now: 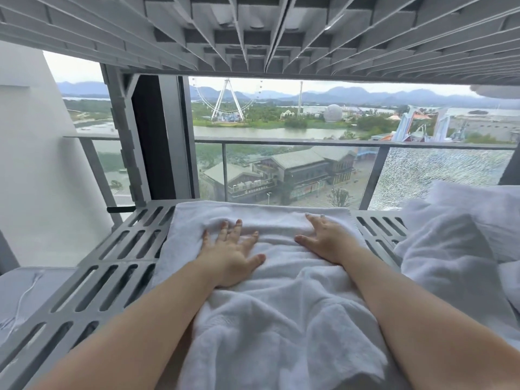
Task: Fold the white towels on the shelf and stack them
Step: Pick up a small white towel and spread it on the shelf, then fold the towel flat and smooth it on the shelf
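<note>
Where a grey slotted shelf [92, 280] is set before a wide window [281, 122], a white towel [281, 319] is spread across its middle, flat at the far edge and rumpled at the near end. A heap of other towels [450, 263] is seen at the right of the shelf, just beside the spread one. The left hand [230, 257] and the right hand [326, 240] are laid palm down on the far part of the white towel, fingers straight and splayed, nothing being gripped.

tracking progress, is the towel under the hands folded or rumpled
Partly: towel smooth at the far end under the flat left hand and right hand, rumpled nearer.
</note>
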Tool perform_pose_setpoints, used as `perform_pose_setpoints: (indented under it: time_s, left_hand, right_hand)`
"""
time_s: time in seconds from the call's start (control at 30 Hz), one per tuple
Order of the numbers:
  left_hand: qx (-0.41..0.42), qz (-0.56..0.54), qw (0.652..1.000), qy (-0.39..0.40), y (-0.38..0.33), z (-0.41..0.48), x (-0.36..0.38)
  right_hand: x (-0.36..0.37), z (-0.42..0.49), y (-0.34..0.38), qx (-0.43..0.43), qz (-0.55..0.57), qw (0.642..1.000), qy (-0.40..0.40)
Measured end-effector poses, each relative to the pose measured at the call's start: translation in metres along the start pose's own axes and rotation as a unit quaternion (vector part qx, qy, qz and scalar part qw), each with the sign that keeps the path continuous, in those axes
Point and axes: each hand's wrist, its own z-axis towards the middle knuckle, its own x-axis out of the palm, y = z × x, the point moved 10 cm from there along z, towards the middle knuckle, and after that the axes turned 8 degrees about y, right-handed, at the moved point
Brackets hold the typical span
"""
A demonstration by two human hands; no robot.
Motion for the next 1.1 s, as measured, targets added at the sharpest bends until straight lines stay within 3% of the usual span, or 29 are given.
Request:
perform_pose_setpoints:
  time_s: [0.07, 0.13, 0.27, 0.4, 0.53, 0.6, 0.7, 0.83, 0.9, 0.97, 1.03, 1.1]
  left_hand:
    - [0.009, 0.007, 1.0, -0.001, -0.002, 0.002, -0.002]
    - [0.01, 0.01, 1.0, -0.002, -0.004, 0.001, -0.002]
    - [0.003, 0.019, 1.0, -0.001, -0.011, -0.009, -0.005]
    - [-0.007, 0.054, 0.999, -0.007, -0.023, -0.03, -0.014]
    - [0.021, -0.041, 0.999, 0.009, -0.038, -0.066, -0.014]
    - [0.03, -0.074, 0.997, 0.02, -0.05, -0.089, -0.013]
    - [0.033, -0.088, 0.996, 0.009, -0.067, -0.13, -0.011]
    - [0.062, -0.094, 0.994, -0.017, -0.083, -0.184, -0.007]
    - [0.028, -0.057, 0.997, -0.032, -0.078, -0.208, -0.004]
    - [-0.07, 0.007, 0.997, -0.035, -0.058, -0.226, 0.003]
    - [-0.143, 0.01, 0.99, -0.017, -0.041, -0.24, 0.011]
    - [-0.138, -0.014, 0.99, -0.022, -0.041, -0.246, 0.014]
  right_hand:
    - [-0.02, -0.012, 0.018, -0.026, -0.075, 0.993, -0.083]
    - [-0.032, -0.025, 0.038, -0.046, -0.108, 0.986, -0.117]
    - [-0.035, -0.048, 0.047, -0.016, -0.068, 0.994, -0.087]
    - [-0.017, -0.078, 0.034, 0.014, 0.044, 0.999, -0.014]
    - [-0.053, -0.133, 0.022, 0.03, 0.072, 0.98, -0.184]
    - [-0.065, -0.164, 0.025, 0.029, 0.062, 0.971, -0.23]
    - [-0.075, -0.21, 0.035, 0.007, 0.07, 0.962, -0.264]
    - [-0.067, -0.258, 0.044, -0.012, 0.117, 0.964, -0.239]
    - [-0.057, -0.271, 0.046, -0.006, 0.143, 0.968, -0.206]
    - [-0.047, -0.282, 0.047, 0.005, 0.167, 0.968, -0.186]
    - [-0.047, -0.297, 0.046, 0.021, 0.19, 0.959, -0.21]
    - [-0.053, -0.313, 0.049, 0.018, 0.203, 0.946, -0.253]
